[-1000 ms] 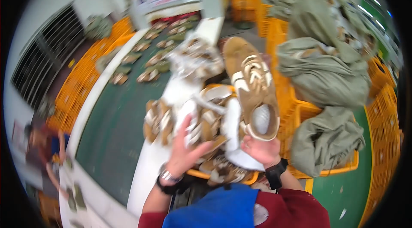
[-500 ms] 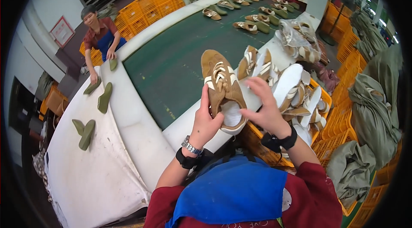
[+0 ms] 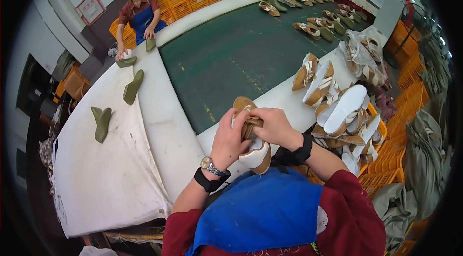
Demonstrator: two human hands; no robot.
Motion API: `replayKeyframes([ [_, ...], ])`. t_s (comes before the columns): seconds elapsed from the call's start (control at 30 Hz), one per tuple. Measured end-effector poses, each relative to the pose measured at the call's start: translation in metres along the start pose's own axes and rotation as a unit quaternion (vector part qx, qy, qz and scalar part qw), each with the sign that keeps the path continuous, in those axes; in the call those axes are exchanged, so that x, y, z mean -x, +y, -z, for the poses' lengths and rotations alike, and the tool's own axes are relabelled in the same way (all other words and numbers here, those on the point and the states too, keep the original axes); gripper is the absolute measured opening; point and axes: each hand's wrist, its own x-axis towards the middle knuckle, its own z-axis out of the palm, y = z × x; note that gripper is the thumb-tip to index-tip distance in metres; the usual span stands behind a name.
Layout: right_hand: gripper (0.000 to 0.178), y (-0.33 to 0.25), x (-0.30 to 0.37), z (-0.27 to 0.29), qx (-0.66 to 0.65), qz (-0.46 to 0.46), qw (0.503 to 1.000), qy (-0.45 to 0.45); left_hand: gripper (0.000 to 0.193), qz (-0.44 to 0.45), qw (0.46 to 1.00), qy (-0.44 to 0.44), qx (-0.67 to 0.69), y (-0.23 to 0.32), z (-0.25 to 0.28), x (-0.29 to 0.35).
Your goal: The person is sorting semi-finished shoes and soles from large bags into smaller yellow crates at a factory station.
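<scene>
Close in front of my apron, a brown shoe with cream stripes and laces (image 3: 255, 155) is held between my two hands, its heel toward me and its toe pointing away. My left hand (image 3: 227, 139) wraps its left side, thumb near the opening. With bent fingers, my right hand (image 3: 277, 128) pinches the tongue and lace area at the top. The fingers cover much of the laces and the shoe's middle. To the right lies a heap of similar brown-and-white shoe uppers with white bottoms (image 3: 345, 109).
Ahead runs a green conveyor belt (image 3: 222, 58) with a white border, carrying shoes and green lasts at its far end. More green lasts (image 3: 133, 87) lie on a white cloth (image 3: 96, 179). A co-worker (image 3: 140, 12) handles lasts at far left. Orange crates (image 3: 386, 159) stand right.
The shoe has come nearer my body, its heel tilted up. My right hand, open beside it before, now grips its top. The view has swung left, and the co-worker's hand has moved on a last.
</scene>
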Motion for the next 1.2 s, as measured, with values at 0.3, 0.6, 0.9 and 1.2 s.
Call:
replayKeyframes([
  [0.3,0.018,0.006,-0.011,0.042,-0.226,-0.096,0.961,-0.123,0.027,0.229,0.907,0.020,0.352,0.003,-0.017,-0.008],
  [0.6,0.042,-0.002,-0.021,0.073,-0.303,0.016,0.933,-0.195,0.027,0.231,0.841,0.070,0.485,0.035,0.016,-0.044],
  [0.9,0.034,0.010,-0.029,0.054,-0.440,-0.087,0.882,-0.144,0.026,0.285,0.804,0.082,0.515,0.029,0.022,-0.057],
  [1.2,0.027,0.015,-0.035,0.046,-0.467,-0.122,0.862,-0.155,0.024,0.278,0.812,0.056,0.510,0.012,0.018,-0.058],
])
